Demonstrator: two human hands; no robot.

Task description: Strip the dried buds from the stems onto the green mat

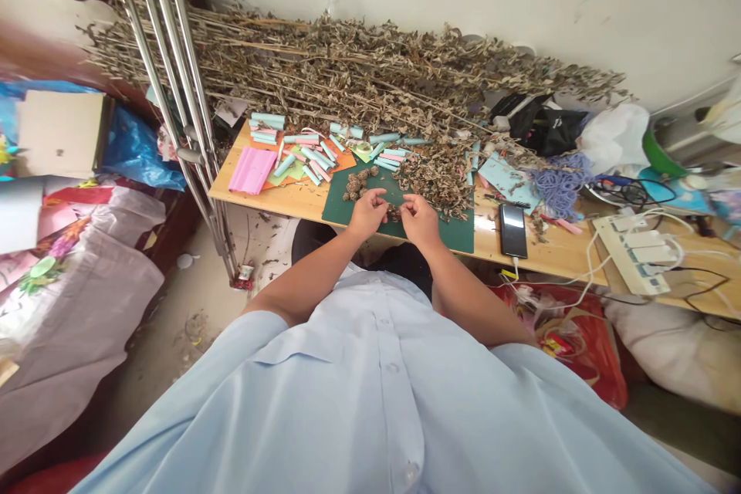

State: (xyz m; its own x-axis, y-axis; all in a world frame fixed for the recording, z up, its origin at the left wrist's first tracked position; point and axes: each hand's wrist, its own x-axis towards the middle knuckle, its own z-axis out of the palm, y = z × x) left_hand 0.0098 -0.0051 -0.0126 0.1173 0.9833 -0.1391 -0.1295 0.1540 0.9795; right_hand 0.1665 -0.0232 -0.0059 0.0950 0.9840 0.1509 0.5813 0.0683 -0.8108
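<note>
My left hand [367, 216] and my right hand [420, 220] are held close together above a dark green cutting mat [455, 238]. Their fingertips pinch a small brown dried seed pod [394, 211]. A heap of similar pods [356, 184] lies on the mat just beyond my left hand. Beyond my right hand is a pile of crumbled dried leaves [437, 179]. Farther left on the wooden table [272, 199] lie teal and pink paper rolls [306, 158] and a pink paper stack [252, 170].
Long dried leafy stalks [324, 69] lie along the table's back against the wall. A black smartphone [513, 230] lies right of the mat, near blue yarn [561, 184]. A white power strip [634, 255] with cables sits farther right. Metal crutches [167, 77] stand at the table's left end.
</note>
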